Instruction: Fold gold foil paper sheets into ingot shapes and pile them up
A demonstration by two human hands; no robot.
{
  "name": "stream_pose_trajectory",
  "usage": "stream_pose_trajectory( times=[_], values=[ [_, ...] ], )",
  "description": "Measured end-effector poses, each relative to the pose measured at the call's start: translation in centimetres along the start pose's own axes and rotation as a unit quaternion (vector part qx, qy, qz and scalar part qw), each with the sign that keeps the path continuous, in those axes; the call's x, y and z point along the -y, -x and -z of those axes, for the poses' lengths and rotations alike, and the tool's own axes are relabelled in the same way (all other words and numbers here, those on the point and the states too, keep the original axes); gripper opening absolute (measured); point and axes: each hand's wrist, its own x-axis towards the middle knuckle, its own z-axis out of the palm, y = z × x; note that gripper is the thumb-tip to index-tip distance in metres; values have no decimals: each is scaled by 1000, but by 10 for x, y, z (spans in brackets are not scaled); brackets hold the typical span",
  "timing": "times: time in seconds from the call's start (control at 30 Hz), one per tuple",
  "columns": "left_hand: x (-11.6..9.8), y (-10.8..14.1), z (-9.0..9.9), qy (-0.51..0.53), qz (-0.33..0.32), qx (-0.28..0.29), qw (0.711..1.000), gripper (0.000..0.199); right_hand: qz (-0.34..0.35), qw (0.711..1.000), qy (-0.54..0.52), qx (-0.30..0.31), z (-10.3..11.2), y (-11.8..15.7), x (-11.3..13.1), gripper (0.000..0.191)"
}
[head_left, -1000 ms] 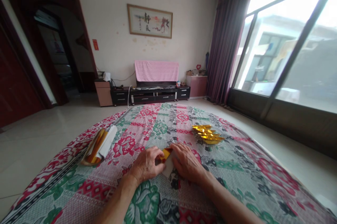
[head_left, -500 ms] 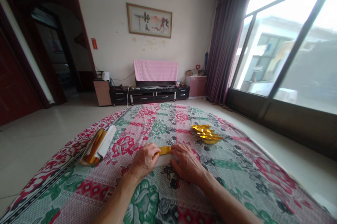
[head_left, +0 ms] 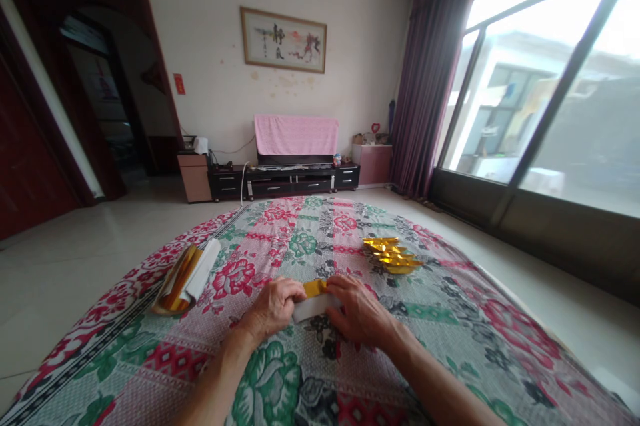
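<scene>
Between my two hands lies a sheet of gold foil paper (head_left: 314, 289), its gold strip on the far side and its white side nearer me. My left hand (head_left: 277, 305) pinches the left end, fingers curled. At the right end my right hand (head_left: 356, 306) grips the paper with its fingers bent over it; the thumb is by the white part. Beyond my right hand sits a row of folded gold paper ingots (head_left: 393, 255), nested together. A curled stack of gold and white paper sheets (head_left: 186, 278) rests to the left of my left hand.
A flowered cloth (head_left: 270, 383) in red, green and grey covers the rounded table. Past its far edge stand a low black TV cabinet (head_left: 313, 186) and a pink cloth (head_left: 296, 135) over a screen. Large windows (head_left: 550, 113) and a purple curtain (head_left: 425, 79) are on the right.
The paper has tilted slightly, and more of its white side shows between my hands. Both hands have shifted only a little; the ingots and the paper stack stay put.
</scene>
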Motion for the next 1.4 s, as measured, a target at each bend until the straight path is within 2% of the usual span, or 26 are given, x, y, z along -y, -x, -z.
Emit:
stream_pose_trajectory(
  times=[0.17, 0.33, 0.63, 0.83, 1.13, 1.4],
  values=[
    [7, 1, 4, 21, -9, 24, 999, 41, 22, 999, -15, 23, 0, 0, 6, 28],
    [12, 3, 6, 50, 12, 48, 998, 46, 12, 1000, -17, 7, -7, -2, 19, 24],
    [13, -1, 2, 78, 21, 15, 997, 36, 40, 999, 18, 31, -16, -11, 35, 19],
    [5, -1, 2, 65, 21, -1, 998, 31, 52, 997, 38, 34, -13, -9, 26, 12],
    [-7, -2, 1, 61, 8, -15, 998, 27, 26, 999, 21, 30, -10, -4, 2, 18],
    [-7, -2, 1, 44, -8, 0, 999, 23, 19, 1000, 4, 24, -10, -3, 3, 19]
  ],
)
